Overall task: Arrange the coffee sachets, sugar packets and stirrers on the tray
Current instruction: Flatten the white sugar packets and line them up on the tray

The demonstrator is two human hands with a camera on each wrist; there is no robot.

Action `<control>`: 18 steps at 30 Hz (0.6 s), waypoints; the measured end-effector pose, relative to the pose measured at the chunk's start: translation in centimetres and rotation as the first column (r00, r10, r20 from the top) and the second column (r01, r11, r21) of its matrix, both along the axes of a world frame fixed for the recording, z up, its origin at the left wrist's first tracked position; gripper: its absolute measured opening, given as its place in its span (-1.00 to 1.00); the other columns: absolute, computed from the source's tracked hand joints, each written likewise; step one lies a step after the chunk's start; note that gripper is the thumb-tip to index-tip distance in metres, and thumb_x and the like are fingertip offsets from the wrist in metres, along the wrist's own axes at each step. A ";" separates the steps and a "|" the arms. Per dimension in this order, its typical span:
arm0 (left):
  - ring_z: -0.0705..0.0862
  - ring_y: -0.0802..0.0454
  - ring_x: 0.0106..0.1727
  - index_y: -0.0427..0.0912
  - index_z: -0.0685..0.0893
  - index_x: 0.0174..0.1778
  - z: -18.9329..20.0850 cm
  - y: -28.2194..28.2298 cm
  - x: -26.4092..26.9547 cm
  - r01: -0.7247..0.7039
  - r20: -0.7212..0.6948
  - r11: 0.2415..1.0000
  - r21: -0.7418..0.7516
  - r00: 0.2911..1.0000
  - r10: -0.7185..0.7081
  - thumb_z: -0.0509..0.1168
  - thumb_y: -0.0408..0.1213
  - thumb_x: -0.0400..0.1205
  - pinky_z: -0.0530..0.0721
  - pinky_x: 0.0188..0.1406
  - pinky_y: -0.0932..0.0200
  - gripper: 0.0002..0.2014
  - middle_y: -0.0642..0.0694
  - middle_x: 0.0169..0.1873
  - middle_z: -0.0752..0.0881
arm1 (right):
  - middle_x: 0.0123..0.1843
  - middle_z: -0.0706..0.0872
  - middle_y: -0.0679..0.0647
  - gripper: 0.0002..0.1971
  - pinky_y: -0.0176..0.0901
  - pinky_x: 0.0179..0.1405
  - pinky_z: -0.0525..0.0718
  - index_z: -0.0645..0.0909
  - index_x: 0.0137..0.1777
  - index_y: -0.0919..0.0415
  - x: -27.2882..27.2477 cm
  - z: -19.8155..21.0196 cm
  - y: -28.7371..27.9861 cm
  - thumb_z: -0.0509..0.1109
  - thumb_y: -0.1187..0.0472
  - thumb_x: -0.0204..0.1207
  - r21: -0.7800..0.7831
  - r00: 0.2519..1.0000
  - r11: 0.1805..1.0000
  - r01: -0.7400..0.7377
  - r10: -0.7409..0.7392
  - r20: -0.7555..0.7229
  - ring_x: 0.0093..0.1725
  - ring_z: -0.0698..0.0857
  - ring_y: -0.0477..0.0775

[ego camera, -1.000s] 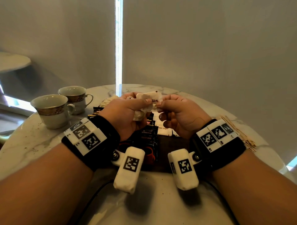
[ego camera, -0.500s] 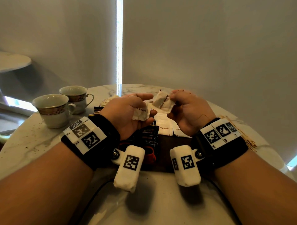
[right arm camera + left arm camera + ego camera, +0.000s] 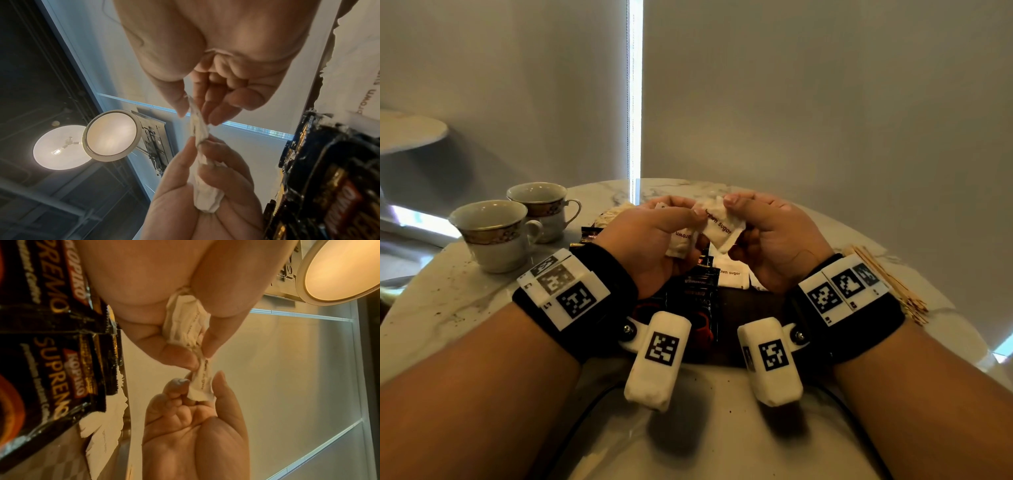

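Both hands are raised over the dark wooden tray. My left hand grips a small bunch of white brown-sugar packets, also seen from the left wrist as a crumpled bunch. My right hand pinches one sugar packet between thumb and fingers. In the left wrist view this packet meets the left fingertips at its other end. Black coffee sachets and more sugar packets lie on the tray below. Wooden stirrers lie on the table right of my right wrist.
Two empty teacups stand at the left of the round marble table. A pale bundle lies behind my left hand. A grey wall stands close behind the table's far edge.
Half a second ago my right hand held one packet apart from the left hand. It has brought that packet back against the left hand's bunch, so the hands meet again.
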State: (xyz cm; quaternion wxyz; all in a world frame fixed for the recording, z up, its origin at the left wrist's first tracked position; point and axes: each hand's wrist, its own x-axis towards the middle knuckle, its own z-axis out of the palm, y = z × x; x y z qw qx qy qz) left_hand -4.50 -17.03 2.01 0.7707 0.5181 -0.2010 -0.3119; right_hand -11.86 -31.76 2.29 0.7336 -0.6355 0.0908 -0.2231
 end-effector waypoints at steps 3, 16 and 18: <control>0.72 -0.01 -0.38 -0.17 0.60 -0.05 -0.1 0.0 0.2 -0.039 0.012 0.999 -0.018 0.999 0.039 0.35 -0.46 0.64 0.66 -0.52 0.19 -0.89 -0.22 -0.22 0.72 | -0.16 0.78 0.25 -0.80 -0.13 -0.46 0.43 0.67 0.10 0.40 -0.1 0.1 -0.2 0.45 0.27 0.56 -0.033 1.000 0.999 -0.003 0.002 -0.010 -0.36 0.66 0.10; 0.68 -0.03 -0.32 -0.13 0.61 -0.10 -0.3 -0.2 0.6 -0.085 0.000 0.996 -0.005 0.996 0.085 0.39 -0.26 0.70 0.57 -0.56 0.24 -0.90 -0.21 -0.17 0.76 | -0.12 0.77 0.33 -0.92 -0.12 -0.46 0.37 0.70 -0.03 0.33 0.1 -0.2 -0.8 0.41 0.31 0.61 -0.080 0.999 0.997 -0.003 0.000 -0.039 -0.36 0.69 0.13; 0.68 -0.04 -0.30 -0.12 0.61 -0.13 -0.4 -0.2 0.7 -0.095 -0.003 0.995 -0.013 0.995 0.095 0.39 -0.28 0.70 0.57 -0.57 0.24 -0.88 -0.21 -0.18 0.78 | -0.19 0.75 0.28 -0.93 -0.12 -0.47 0.36 0.70 -0.06 0.33 0.2 -0.3 -1.0 0.43 0.32 0.59 -0.095 0.999 0.995 -0.005 0.000 -0.050 -0.41 0.62 0.07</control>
